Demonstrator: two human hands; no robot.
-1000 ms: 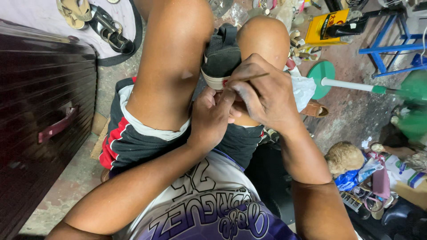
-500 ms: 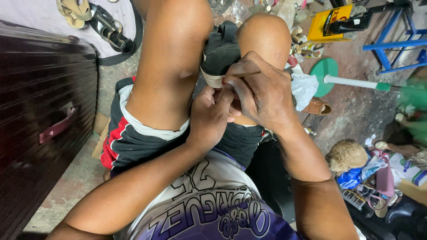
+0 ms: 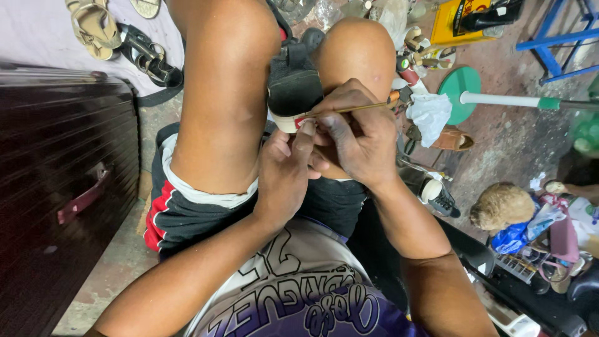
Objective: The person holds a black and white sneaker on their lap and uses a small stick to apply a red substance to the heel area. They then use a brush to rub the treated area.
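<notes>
Black canvas and a white sole edge: a shoe sits sole-up, wedged between my two bare knees, near the middle of the head view. My left hand is curled shut just below its near end, thumb and fingertips pressed against the white edge to steady it. My right hand is closed in a pinch around a thin brush, whose stick runs off to the right while its tip meets the sole edge by a small red patch. I cannot tell what is on the tip. To do this well, I judge the knees should clamp firmly, the left thumb should stay close to the tip as a guide, and strokes should be short and light along the seam. Left of me stands a dark suitcase; sandals lie far left. A green-based stand lies to the right.
</notes>
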